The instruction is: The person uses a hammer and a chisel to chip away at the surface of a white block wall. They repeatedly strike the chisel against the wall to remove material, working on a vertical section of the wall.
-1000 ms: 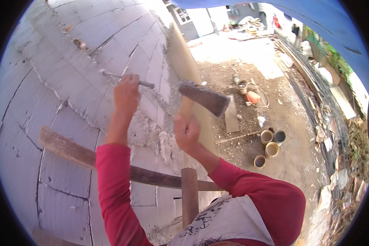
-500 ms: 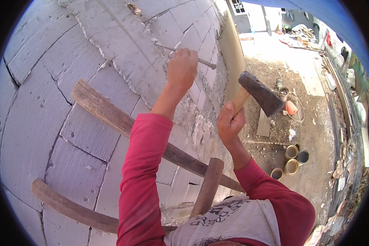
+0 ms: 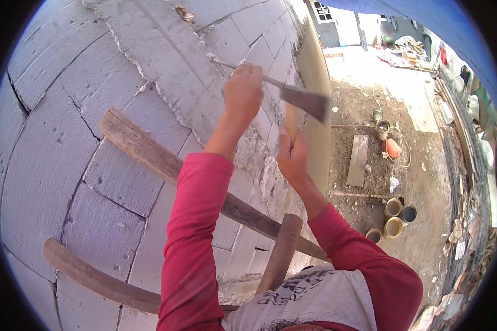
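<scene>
My left hand (image 3: 244, 92) is closed round a metal chisel (image 3: 273, 81), whose far end points at the rough plaster band (image 3: 171, 60) on the block wall. In my right hand (image 3: 293, 157) is the wooden handle of a hatchet (image 3: 308, 103). The dark hatchet head is smeared by motion. Its back is at the chisel's near end; whether they touch I cannot tell. Broken, crumbly mortar (image 3: 270, 179) shows along the wall's edge just left of my right hand.
Wooden poles (image 3: 149, 151) cross in front of the block wall (image 3: 110, 171), below my left arm. Down on the ground at the right stand several buckets (image 3: 393, 227), an orange container (image 3: 392, 147) and a plank (image 3: 358, 160). Long boards and debris (image 3: 458, 165) line the right side.
My right hand has swung the hatchet left and up, bringing its head from the right to the chisel's end. My left hand and the chisel stay nearly in place.
</scene>
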`<state>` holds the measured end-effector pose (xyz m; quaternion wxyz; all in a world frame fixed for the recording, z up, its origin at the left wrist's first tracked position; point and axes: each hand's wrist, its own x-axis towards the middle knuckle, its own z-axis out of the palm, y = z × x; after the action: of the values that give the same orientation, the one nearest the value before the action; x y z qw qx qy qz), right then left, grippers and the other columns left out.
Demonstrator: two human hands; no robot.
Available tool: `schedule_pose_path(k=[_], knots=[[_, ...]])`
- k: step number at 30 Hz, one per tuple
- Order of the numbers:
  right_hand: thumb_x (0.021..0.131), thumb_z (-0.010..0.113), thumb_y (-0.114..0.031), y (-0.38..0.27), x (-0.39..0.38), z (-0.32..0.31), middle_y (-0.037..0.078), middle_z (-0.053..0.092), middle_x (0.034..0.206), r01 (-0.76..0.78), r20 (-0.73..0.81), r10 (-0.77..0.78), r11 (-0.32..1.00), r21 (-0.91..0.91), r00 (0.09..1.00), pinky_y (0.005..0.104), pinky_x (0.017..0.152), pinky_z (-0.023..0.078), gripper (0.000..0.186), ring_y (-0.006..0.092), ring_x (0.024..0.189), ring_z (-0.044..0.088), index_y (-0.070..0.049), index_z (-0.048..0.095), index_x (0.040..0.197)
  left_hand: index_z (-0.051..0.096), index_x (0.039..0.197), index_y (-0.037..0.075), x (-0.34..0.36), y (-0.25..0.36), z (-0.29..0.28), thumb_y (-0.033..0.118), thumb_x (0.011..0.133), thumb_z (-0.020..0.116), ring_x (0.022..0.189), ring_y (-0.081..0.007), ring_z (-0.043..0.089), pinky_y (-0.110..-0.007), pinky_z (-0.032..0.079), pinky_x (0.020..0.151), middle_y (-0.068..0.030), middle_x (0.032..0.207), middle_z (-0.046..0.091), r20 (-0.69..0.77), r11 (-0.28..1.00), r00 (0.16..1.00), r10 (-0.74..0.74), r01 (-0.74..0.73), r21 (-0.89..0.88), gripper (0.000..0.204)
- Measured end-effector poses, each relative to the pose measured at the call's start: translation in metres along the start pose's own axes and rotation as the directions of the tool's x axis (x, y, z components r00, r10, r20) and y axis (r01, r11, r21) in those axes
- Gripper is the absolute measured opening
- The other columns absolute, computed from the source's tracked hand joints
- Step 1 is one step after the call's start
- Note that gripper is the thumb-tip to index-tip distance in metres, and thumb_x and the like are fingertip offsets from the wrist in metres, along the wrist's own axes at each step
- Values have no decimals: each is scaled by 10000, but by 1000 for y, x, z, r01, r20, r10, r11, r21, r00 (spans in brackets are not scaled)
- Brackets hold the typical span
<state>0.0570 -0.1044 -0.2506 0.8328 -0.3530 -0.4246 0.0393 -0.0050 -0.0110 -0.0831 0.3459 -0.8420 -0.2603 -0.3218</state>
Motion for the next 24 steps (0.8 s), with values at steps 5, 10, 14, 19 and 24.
schedule_pose_path(k=[5,10,14,19,24], knots=[[1036,495,-121,-17,-13,0,-2,444,609,30,-135,-6,984,177,991,284,482,352,237,100,536,422,-33,516,817,581,957,38,1,-1,-3,-33,722,607,1010,-337,668,-439,564,735,-151,1048,683,52,997,996,-69,70,-19,247],[1035,508,-133,20,-12,4,-24,455,617,219,-230,-232,972,-81,945,276,487,357,229,82,528,417,-19,536,838,578,952,34,1,5,4,-26,737,613,1015,-351,664,-437,563,765,-164,1045,680,6,999,999,31,-31,15,226],[1011,552,-130,-6,-5,-3,51,516,648,-184,-46,185,983,23,982,311,509,376,178,103,552,457,-8,568,882,578,952,35,-6,-1,2,-27,737,617,1013,-357,662,-438,562,783,-163,1062,678,85,999,995,-48,46,25,227],[1047,514,-171,16,2,2,-38,477,602,-114,-257,171,968,223,951,243,460,338,258,34,517,415,-27,541,835,576,966,52,-5,2,-3,-34,735,615,1000,-349,665,-441,560,767,-140,1060,674,37,999,999,17,-16,-29,250],[1035,525,-204,43,22,24,153,564,655,-171,-96,160,978,-117,982,425,561,431,225,303,574,552,13,555,984,650,1048,65,20,16,-36,-36,751,608,1017,-351,687,-417,573,811,-128,1097,691,-289,988,955,72,-109,-113,316]])
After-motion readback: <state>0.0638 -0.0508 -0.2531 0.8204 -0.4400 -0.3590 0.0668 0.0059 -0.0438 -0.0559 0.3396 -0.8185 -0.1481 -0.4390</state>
